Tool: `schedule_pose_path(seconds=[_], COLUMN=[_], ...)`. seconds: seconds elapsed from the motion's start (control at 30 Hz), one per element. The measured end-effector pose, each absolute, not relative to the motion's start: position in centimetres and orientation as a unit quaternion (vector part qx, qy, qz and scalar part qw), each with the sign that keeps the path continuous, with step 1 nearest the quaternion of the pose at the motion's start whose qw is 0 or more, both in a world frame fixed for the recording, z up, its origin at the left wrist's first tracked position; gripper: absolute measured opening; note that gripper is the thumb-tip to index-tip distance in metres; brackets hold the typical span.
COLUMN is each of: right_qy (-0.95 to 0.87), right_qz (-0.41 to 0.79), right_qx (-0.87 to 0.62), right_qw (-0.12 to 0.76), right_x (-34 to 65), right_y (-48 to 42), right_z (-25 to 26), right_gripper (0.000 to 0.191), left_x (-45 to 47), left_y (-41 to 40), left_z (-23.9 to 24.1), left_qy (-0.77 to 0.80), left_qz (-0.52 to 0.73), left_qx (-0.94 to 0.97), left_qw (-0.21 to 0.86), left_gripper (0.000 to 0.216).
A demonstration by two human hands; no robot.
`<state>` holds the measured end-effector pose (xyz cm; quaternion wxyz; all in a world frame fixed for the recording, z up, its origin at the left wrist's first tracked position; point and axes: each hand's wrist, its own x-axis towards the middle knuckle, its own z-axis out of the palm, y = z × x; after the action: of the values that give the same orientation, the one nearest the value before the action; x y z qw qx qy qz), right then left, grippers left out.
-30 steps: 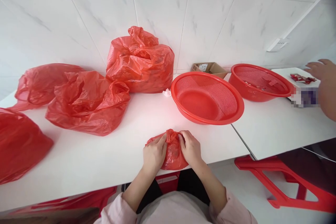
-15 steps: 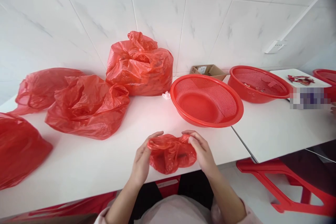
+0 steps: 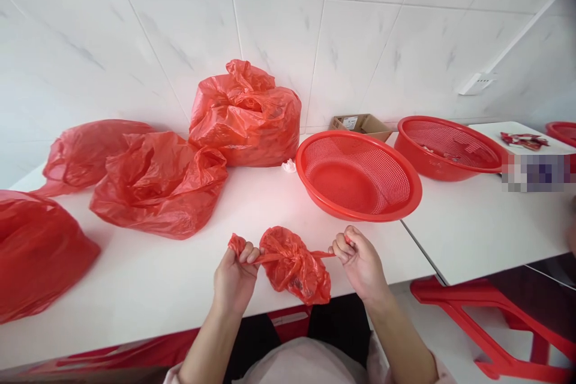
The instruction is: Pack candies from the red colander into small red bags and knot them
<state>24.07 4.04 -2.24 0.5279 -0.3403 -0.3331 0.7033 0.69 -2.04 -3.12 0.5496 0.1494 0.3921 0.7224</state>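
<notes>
A small red plastic bag (image 3: pixel 294 267) sits bunched at the front edge of the white table, its neck gathered in the middle. My left hand (image 3: pixel 237 276) is closed around one twisted handle, and a tuft of the film pokes out above the fingers. The opposite handle stretches taut into my right hand (image 3: pixel 360 261), whose fingers are folded over it. Something darker shows faintly through the film, but I cannot make out what it is.
Beyond the bag stands a red colander (image 3: pixel 355 177), with a second colander (image 3: pixel 450 147) holding some pieces behind it. Larger red bags (image 3: pixel 245 120) line the left and back. A cardboard box (image 3: pixel 362 126) is by the wall. A red stool (image 3: pixel 495 318) stands at lower right.
Both hands have moved apart, from holding the bag's loose rim to pulling its two handles sideways. The bag's mouth has drawn together. The view has shifted slightly.
</notes>
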Motion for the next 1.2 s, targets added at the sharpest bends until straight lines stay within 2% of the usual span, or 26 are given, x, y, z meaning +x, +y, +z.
schedule_pose_path(seconds=[0.07, 0.13, 0.23, 0.27, 0.3, 0.37, 0.43, 0.47, 0.5, 0.57, 0.63, 0.83, 1.07, 1.2], right_qy=[-0.418, -0.516, -0.651, -0.672, -0.676, -0.633, -0.554, -0.520, -0.490, -0.439, -0.400, -0.406, -0.418, -0.431], right_qz=[0.642, 0.602, 0.596, 0.598, 0.601, 0.623, 0.677, 0.710, 0.742, 0.788, 0.805, 0.807, 0.799, 0.797], right_qx=[-0.357, -0.369, -0.328, -0.308, -0.296, -0.296, -0.284, -0.263, -0.239, -0.205, -0.199, -0.190, -0.204, -0.187], right_qw=[0.534, 0.485, 0.338, 0.310, 0.306, 0.352, 0.394, 0.396, 0.390, 0.380, 0.391, 0.385, 0.382, 0.379], right_x=[24.0, 23.2, 20.9, 20.0, 19.3, 18.3, 18.2, 18.4, 18.8, 19.8, 21.0, 22.6, 22.1, 22.1], right_y=[3.9, 3.6, 2.9, 2.7, 2.7, 2.8, 3.4, 3.7, 4.1, 4.8, 5.4, 5.4, 4.9, 4.5], right_z=[-1.1, 0.5, 2.5, 2.7, 2.8, 2.6, 2.5, 2.6, 2.8, 3.6, 4.6, 6.2, 6.1, 6.2], right_gripper=[0.030, 0.012, 0.025, 0.021, 0.018, 0.027, 0.036, 0.038, 0.039, 0.036, 0.032, 0.030, 0.032, 0.032], left_x=[1.5, 2.2, 2.9, 3.1, 3.4, 3.9, 4.6, 5.0, 5.3, 5.8, 5.8, 5.1, 5.8, 6.1], left_y=[-1.9, -1.7, -1.4, -1.4, -1.3, -1.3, -1.3, -1.2, -1.2, -1.0, -0.9, -1.4, -1.9, -1.9], left_z=[-2.5, -1.0, 1.3, 1.8, 2.0, 1.7, 0.6, -0.1, -0.8, -1.9, -2.4, -2.4, -3.1, -3.3], left_qy=[0.401, 0.423, 0.448, 0.445, 0.434, 0.405, 0.415, 0.446, 0.486, 0.552, 0.576, 0.580, 0.626, 0.625], left_qz=[0.719, 0.705, 0.631, 0.600, 0.581, 0.566, 0.539, 0.502, 0.454, 0.366, 0.334, 0.311, 0.275, 0.267], left_qx=[0.170, 0.252, 0.466, 0.520, 0.551, 0.577, 0.615, 0.647, 0.678, 0.712, 0.719, 0.735, 0.714, 0.719], left_qw=[0.541, 0.510, 0.430, 0.414, 0.414, 0.427, 0.399, 0.360, 0.313, 0.233, 0.201, 0.164, 0.150, 0.145], left_gripper=[0.031, 0.025, 0.024, 0.024, 0.021, 0.018, 0.057, 0.071, 0.074, 0.056, 0.043, 0.043, 0.011, 0.014])
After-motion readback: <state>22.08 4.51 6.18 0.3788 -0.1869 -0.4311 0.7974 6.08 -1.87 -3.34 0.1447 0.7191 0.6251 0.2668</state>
